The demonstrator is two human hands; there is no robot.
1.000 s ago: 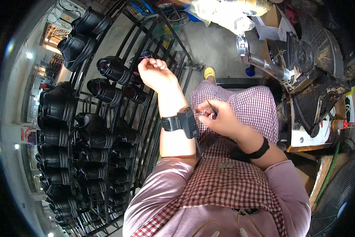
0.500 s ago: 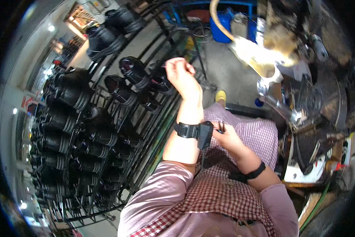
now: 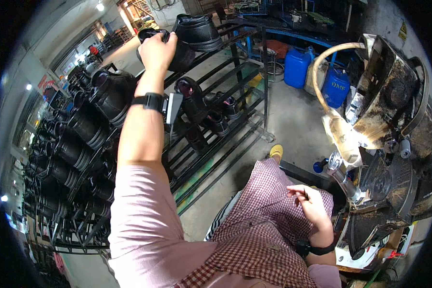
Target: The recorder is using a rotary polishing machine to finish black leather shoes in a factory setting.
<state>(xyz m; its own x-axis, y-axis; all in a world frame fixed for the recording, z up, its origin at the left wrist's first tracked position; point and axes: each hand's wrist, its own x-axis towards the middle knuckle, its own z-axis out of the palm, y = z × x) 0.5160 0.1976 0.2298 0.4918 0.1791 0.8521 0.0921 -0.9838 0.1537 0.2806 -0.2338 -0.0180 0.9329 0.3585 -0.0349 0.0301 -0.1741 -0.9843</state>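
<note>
My left arm reaches out to the far left. My left hand (image 3: 157,53) is closed on the collar of a black shoe (image 3: 181,58), which sits on the top bar of a metal rack (image 3: 235,53). Just beyond it stands another black shoe (image 3: 197,32). Over my checked apron (image 3: 261,230), my right hand (image 3: 312,206) is held with its fingers curled. A thin dark thing sticks up between them, too small to make out.
Rows of black shoes (image 3: 88,120) fill the rack on the left. At the right is a dirty machine (image 3: 394,86) with a bright lamp (image 3: 343,137) and a metal cylinder (image 3: 341,177). Blue jugs (image 3: 296,67) stand behind. Below is a yellow shoe (image 3: 276,150).
My left hand has moved from over the apron out to the left and taken hold of a black shoe. My right hand has shifted right and down. The view has turned.
</note>
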